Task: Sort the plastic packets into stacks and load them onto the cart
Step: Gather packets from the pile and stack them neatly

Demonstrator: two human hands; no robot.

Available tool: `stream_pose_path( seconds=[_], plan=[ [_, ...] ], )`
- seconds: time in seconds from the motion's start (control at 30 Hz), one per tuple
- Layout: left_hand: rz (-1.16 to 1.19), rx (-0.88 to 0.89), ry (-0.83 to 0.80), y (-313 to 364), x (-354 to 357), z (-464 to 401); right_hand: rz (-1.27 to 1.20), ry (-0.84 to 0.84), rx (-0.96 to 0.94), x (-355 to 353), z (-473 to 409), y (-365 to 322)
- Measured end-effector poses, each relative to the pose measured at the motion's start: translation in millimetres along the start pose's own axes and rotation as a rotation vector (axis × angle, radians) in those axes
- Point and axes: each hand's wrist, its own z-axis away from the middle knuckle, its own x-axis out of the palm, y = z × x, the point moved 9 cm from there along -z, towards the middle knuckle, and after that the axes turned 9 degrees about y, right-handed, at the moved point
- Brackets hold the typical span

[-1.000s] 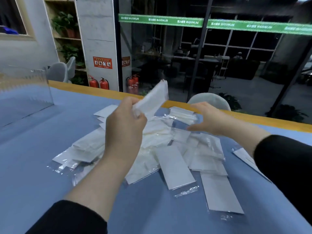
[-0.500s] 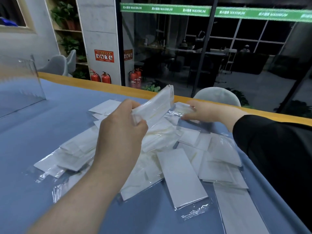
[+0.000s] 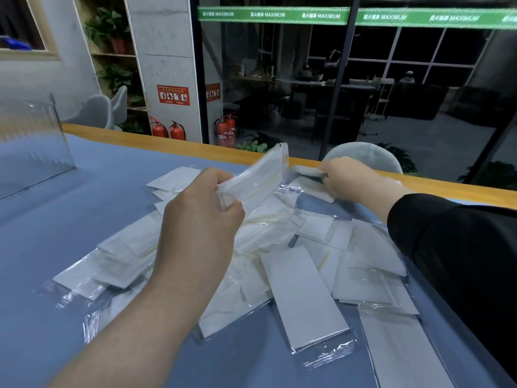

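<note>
A loose pile of clear plastic packets with white inserts [image 3: 302,289] lies spread over the blue table [image 3: 56,247]. My left hand [image 3: 198,219] is raised above the pile and grips a small stack of packets [image 3: 260,175] that tilts up and away from me. My right hand [image 3: 347,176] reaches to the far side of the pile and pinches the edge of one packet [image 3: 306,170] lying near the table's far edge.
A clear acrylic box [image 3: 30,141] stands at the table's left. A wooden rim [image 3: 156,141] runs along the far edge. A pale chair back [image 3: 363,156] sits just beyond it. Glass walls and red fire extinguishers [image 3: 167,130] are behind.
My right hand has moved farther away and taken the edge of a packet at the far side. The left hand has kept its stack raised, shifting slightly.
</note>
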Motion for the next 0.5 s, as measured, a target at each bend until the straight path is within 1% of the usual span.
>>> stream_pose_path(
  seconds=[0.07,0.1,0.2,0.23,0.4,0.5],
  plan=[
    [-0.001,0.007,0.011,0,-1,-1,-0.005,0.019,-0.015,-8,4,0],
    [-0.003,0.012,0.014,1,-1,0,-0.009,-0.002,-0.04,-9,8,-2],
    [0.004,0.01,0.009,2,1,1,-0.051,-0.154,-0.109,-7,24,-10],
    [0.004,0.009,0.007,2,1,1,-0.046,-0.181,-0.124,-8,28,-13],
    [-0.008,0.025,0.012,4,-1,1,0.136,-0.244,-0.153,-12,30,-26],
    [-0.013,0.025,0.014,3,-1,1,0.185,-0.266,-0.138,-13,27,-31]
  ],
)
